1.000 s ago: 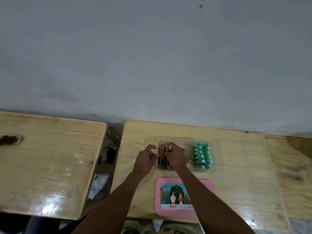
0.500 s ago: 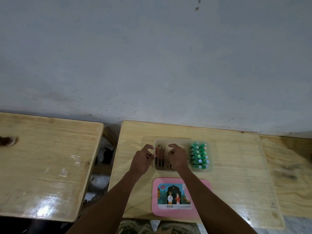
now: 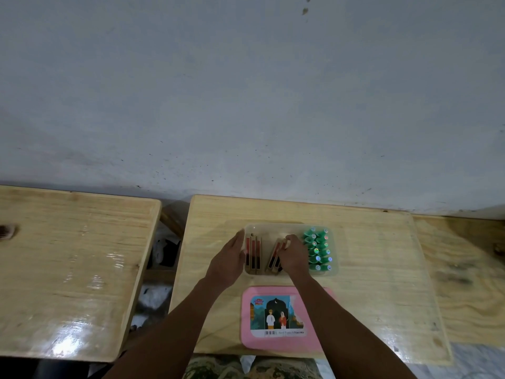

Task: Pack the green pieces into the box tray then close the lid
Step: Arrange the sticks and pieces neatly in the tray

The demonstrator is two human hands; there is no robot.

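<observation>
Sitting near the middle of the table, toward its far edge: a clear box tray, with the green pieces packed in two rows at its right end. Standing on edge at the tray's left end: a group of brown flat pieces; leaning tilted beside it, a second brown group. Pressing flat against the tray's outer left wall: the left hand, fingers straight and held together, gripping nothing. Reaching into the tray's middle: the right hand, fingers curled at the top of the tilted brown group; whether actually clamped on it cannot be told. Lying flat between the tray and the near edge of the table: a pink lid with a printed label, partly crossed by the right forearm, not yet on the tray.
</observation>
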